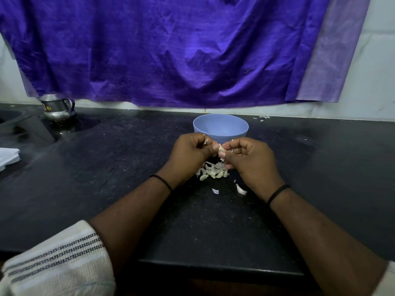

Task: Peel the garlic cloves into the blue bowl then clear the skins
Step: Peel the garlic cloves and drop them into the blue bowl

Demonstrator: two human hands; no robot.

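Garlic clove (221, 148) pinched between left hand (190, 151) and right hand (249, 157).

Home kitchen: black stone counter (106, 167), steel jug (58, 110), garlic peels (211, 173).

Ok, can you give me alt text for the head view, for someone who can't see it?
Both hands, left and right, pinch a garlic clove above a pile of cloves and skins on a black counter. A blue bowl stands just behind, under a purple cloth.
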